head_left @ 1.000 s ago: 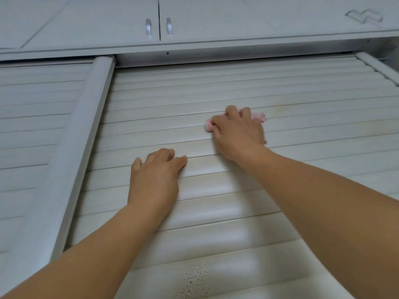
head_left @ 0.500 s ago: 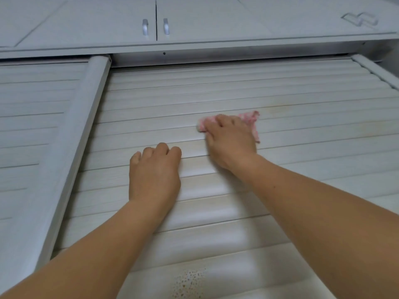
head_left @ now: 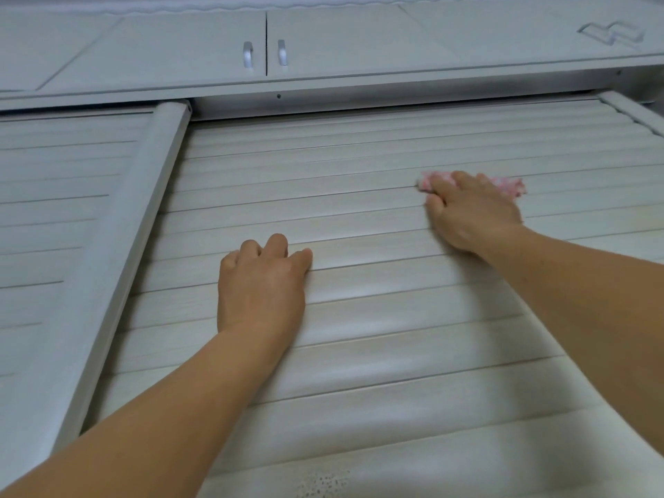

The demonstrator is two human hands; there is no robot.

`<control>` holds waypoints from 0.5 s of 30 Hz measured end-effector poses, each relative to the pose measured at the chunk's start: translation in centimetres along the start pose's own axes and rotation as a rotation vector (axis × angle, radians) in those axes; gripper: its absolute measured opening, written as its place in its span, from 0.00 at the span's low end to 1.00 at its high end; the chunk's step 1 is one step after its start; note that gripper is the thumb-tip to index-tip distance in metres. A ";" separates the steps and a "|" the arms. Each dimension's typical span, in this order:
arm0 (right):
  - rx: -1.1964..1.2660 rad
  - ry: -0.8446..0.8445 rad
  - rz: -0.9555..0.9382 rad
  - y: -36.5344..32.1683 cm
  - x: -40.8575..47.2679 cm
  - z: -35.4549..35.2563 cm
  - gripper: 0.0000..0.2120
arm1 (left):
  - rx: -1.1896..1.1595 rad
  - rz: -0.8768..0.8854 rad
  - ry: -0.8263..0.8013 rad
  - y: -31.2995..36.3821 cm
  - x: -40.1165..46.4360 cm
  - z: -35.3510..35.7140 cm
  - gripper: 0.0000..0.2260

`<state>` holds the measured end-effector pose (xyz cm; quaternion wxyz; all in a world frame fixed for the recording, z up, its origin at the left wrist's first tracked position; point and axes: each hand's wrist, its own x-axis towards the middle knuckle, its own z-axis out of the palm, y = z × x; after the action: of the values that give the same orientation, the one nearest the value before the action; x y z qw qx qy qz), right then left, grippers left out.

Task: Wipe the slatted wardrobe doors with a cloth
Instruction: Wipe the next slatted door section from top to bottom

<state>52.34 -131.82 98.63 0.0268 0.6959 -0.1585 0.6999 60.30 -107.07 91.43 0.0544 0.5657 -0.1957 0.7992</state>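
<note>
The cloth [head_left: 510, 185] is pink with white flecks, bunched into a small wad. It lies on the right door [head_left: 359, 224], on a slat in the upper half, right of centre. The right hand [head_left: 474, 213] covers most of it; only the two ends show, one at the fingertips on the left and one past the knuckles on the right. The fingers [head_left: 443, 181] are bent over the wad and press it against the slat.

The right door is built of horizontal slats in a pale wood grain, each overlapping the next. A speckled patch [head_left: 323, 483] marks the slat at the bottom edge of the view.

The left hand [head_left: 262, 282] rests on the same door, lower and to the left, well apart from the cloth. Its fingers are loosely curled with the tips against a slat edge; it holds nothing.

A rounded vertical stile [head_left: 136, 246] separates this door from the left door [head_left: 54, 210], which has the same slats.

Above both doors, two flat cabinet doors [head_left: 359, 41] are closed. Each carries one small handle [head_left: 248, 55] beside the centre seam. Contents are not visible.
</note>
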 end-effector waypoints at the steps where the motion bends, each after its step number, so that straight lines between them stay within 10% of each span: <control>1: 0.020 -0.008 0.045 0.0 -0.1 0.0 0.24 | -0.001 0.005 0.019 0.0 0.0 0.1 0.14; 8: 0.164 -0.024 -0.116 -8.3 -0.5 0.1 0.24 | -0.072 -0.001 0.038 -0.8 0.2 0.2 0.16; 15: 0.212 -0.101 -0.415 -17.1 -0.9 0.3 0.23 | -0.644 -0.396 0.080 -2.3 0.6 -1.5 0.17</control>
<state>57.09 -115.48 100.87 0.0889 0.7468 0.0613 0.6563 59.45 -104.43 92.16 0.3902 0.5149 -0.3216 0.6922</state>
